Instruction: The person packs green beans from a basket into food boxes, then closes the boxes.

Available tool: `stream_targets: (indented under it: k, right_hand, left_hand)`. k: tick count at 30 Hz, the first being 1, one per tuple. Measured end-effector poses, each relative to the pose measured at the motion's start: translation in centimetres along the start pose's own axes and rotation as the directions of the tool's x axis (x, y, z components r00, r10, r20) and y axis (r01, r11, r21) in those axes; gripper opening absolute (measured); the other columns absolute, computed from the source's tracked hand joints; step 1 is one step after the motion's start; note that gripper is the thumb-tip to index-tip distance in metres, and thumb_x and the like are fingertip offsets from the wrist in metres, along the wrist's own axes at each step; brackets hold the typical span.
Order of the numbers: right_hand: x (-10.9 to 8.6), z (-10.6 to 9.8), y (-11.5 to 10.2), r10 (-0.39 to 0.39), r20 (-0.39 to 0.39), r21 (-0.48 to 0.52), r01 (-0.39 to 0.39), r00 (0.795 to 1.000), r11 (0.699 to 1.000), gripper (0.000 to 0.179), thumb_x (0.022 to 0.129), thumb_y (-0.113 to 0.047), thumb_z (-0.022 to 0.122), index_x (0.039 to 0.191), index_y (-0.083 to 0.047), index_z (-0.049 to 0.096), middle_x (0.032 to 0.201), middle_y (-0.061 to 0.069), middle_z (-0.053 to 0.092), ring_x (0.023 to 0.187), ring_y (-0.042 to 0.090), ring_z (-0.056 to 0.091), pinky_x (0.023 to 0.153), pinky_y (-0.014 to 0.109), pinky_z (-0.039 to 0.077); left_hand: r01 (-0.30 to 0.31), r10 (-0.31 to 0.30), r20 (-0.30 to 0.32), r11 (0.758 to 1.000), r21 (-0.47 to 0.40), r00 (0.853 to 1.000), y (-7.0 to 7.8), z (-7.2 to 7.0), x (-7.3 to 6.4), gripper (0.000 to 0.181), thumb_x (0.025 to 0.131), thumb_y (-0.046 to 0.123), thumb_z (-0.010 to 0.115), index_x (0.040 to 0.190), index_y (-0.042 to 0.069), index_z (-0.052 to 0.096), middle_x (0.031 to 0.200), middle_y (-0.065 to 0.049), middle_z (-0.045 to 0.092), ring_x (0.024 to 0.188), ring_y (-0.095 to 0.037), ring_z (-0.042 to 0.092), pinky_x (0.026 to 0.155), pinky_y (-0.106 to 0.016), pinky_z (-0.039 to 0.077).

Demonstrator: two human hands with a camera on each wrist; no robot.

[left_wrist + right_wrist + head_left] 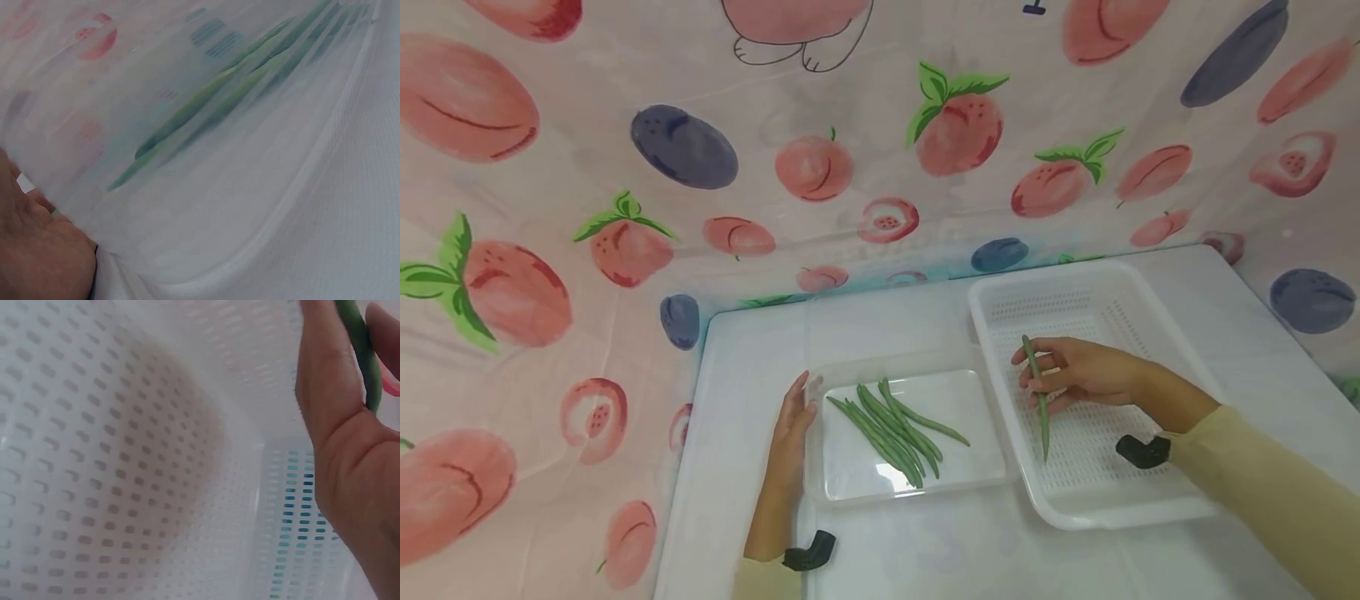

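Over the white perforated basket (1052, 525), my right hand (1082, 372) pinches a single green bean (1043, 417) between thumb and fingers. The bean points lengthwise toward the front of the basket. The right wrist view also shows this green bean (369, 375) beside my thumb. My left hand (790, 433) rests along the left side of a clear plastic container (917, 497), its fingers fairly straight and the thumb at the rim. Several green beans (895, 429) lie in a loose bundle inside that container. In the left wrist view they appear blurred through its wall.
Container and basket stand side by side on a white table (752, 358), the basket to the right. A fabric backdrop (865, 92) printed with fruit rises behind the table and along its left side. A black wrist mount (811, 552) sits on each sleeve.
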State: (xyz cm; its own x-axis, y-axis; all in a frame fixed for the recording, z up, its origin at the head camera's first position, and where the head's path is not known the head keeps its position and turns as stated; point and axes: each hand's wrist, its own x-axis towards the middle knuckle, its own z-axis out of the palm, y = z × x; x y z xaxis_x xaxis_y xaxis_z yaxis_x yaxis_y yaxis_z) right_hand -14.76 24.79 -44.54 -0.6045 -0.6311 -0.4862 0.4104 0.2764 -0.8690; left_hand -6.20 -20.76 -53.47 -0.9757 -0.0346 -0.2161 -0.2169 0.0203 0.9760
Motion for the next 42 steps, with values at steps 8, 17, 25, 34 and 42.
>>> stream_targets:
  k: [8,17,25,34,42]
  right_hand:
    - [-1.0,0.0,-1.0,-0.092,0.013,0.022,0.092,0.996,0.996,0.028,0.107,-0.011,0.052,0.13,0.002,0.046,0.105,0.007,0.07,0.091,0.018,0.072,0.084,0.039,0.063]
    - [-1.3,1.2,-2.3,-0.126,0.017,0.076,0.125,0.992,0.989,0.023,0.11,-0.016,0.045,0.132,-0.01,0.041,0.099,0.004,0.065,0.079,0.02,0.074,0.075,0.047,0.064]
    - [-0.8,2.9,-3.7,-0.17,0.048,0.098,0.165,0.984,0.981,0.038,0.108,-0.01,0.047,0.144,-0.004,0.034,0.1,0.004,0.063,0.083,0.018,0.073,0.071,0.038,0.064]
    - [0.8,4.9,-5.5,-0.157,0.035,0.044,0.155,0.987,0.987,0.055,0.101,-0.004,0.06,0.15,-0.005,0.034,0.102,0.008,0.064,0.085,0.021,0.074,0.076,0.048,0.063]
    - [2.8,6.8,-6.4,-0.148,0.001,0.05,0.148,0.989,0.988,0.051,0.099,-0.01,0.066,0.143,-0.003,0.041,0.092,0.004,0.067,0.078,0.017,0.073,0.07,0.042,0.064]
  left_hand:
    - [-0.011,0.011,-0.006,1.0,0.019,1.0,0.1,0.0,0.1,0.052,0.106,0.042,0.048,0.156,0.044,0.034,0.168,0.016,0.021,0.159,-0.017,0.014,0.125,-0.062,0.016]
    - [0.0,0.0,-0.017,1.0,0.014,1.0,0.1,0.1,0.0,0.051,0.106,0.043,0.049,0.155,0.046,0.035,0.169,0.014,0.022,0.159,-0.019,0.016,0.124,-0.062,0.018]
    - [-0.007,0.007,-0.014,1.0,0.019,1.0,0.0,0.1,0.1,0.052,0.106,0.043,0.048,0.156,0.044,0.034,0.168,0.015,0.023,0.159,-0.018,0.016,0.124,-0.062,0.02]
    - [-0.004,0.004,-0.019,1.0,0.025,1.0,0.3,0.1,-0.1,0.05,0.106,0.043,0.048,0.154,0.046,0.035,0.168,0.014,0.023,0.159,-0.019,0.016,0.123,-0.063,0.019]
    - [0.003,-0.002,-0.017,1.0,0.023,1.0,0.2,0.1,0.0,0.05,0.106,0.043,0.049,0.154,0.047,0.035,0.169,0.013,0.023,0.159,-0.021,0.017,0.122,-0.064,0.02]
